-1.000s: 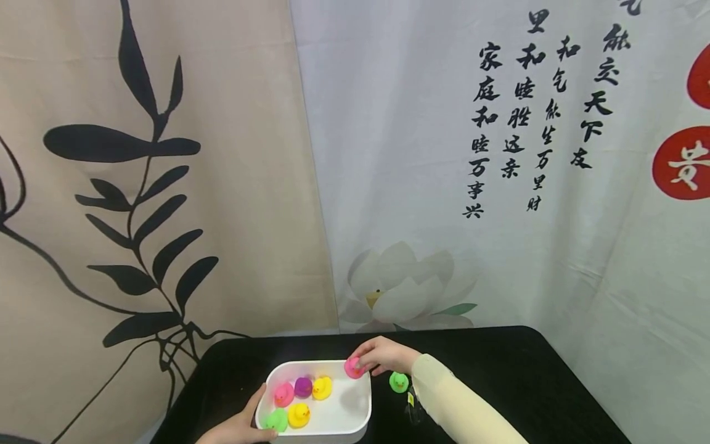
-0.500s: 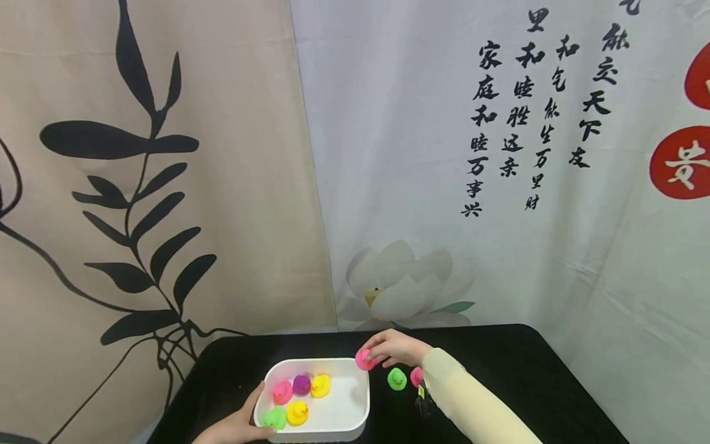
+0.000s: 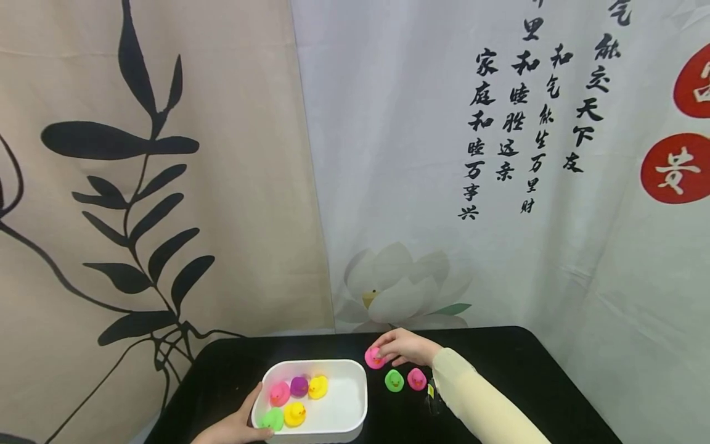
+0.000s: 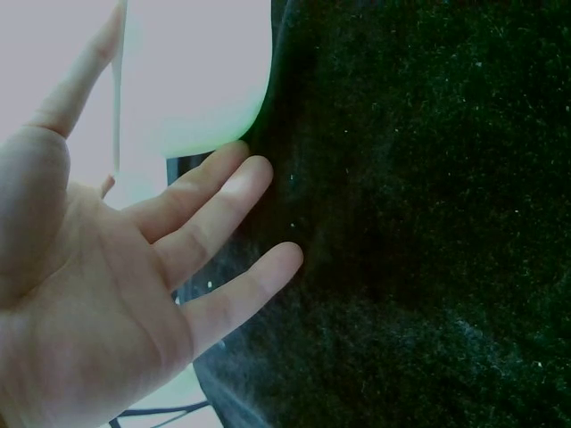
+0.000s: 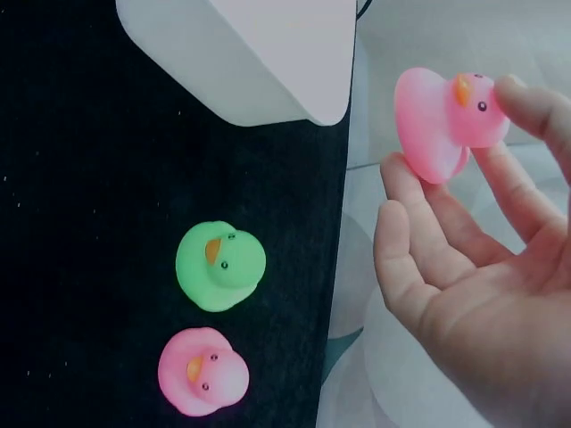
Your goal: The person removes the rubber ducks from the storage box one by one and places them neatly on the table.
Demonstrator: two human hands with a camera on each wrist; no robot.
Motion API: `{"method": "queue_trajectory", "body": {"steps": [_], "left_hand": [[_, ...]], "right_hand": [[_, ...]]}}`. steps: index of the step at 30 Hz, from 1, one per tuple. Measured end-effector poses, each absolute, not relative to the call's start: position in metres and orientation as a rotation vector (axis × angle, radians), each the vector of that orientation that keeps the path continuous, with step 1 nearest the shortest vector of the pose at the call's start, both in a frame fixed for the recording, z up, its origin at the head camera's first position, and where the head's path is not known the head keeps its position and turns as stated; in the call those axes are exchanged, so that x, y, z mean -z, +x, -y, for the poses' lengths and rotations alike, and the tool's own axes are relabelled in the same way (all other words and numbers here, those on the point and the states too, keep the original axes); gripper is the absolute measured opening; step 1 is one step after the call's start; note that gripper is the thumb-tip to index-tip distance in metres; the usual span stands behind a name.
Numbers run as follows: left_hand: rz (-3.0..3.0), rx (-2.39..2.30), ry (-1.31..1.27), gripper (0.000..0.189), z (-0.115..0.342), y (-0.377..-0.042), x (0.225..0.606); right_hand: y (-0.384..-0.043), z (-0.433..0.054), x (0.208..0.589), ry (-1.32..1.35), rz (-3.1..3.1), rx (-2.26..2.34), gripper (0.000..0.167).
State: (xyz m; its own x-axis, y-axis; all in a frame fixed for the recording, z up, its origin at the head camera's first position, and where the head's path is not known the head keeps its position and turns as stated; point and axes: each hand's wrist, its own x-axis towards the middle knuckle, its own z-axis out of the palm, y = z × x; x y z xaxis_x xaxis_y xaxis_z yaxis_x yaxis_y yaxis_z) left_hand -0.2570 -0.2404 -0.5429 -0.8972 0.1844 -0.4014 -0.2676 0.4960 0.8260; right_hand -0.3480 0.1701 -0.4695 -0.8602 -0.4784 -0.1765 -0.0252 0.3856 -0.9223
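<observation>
Between thumb and fingers, my right hand (image 3: pixel 409 347) holds a pink rubber duck (image 5: pixel 435 129) over the table, to the right of a white tub (image 3: pixel 318 437). A green rubber duck (image 3: pixel 394 381) and a second pink one (image 3: pixel 417 379) sit side by side on the table below that hand. My left hand (image 3: pixel 235 425) grips the tub's near left corner, thumb at the front rim; the left wrist view shows its other fingers spread against the outer wall. In the tub lie a pink duck (image 3: pixel 280 393), a purple one (image 3: pixel 299 386), a green one (image 3: pixel 272 419) and two yellow ones (image 3: pixel 318 387).
The table is covered in black cloth (image 3: pixel 499 376), its far edge near a printed curtain (image 3: pixel 249 185) with a plant pattern and dark characters. A small dark item with a yellow mark (image 3: pixel 432 394) shows beside the right sleeve (image 3: pixel 482 394).
My right hand has carried the pink duck from over the tub's right rim out to the right. The second pink duck on the table has come into view. The left hand stays at the tub.
</observation>
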Motion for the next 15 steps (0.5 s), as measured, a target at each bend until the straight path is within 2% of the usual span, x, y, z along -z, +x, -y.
{"method": "queue_trajectory", "body": {"steps": [15], "left_hand": [[-2.348,-1.334,-0.108,0.113,0.237,-0.256,0.542]], "right_hand": [[-0.344,-0.210,0.476,-0.430,-2.233,1.524,0.026]]}}
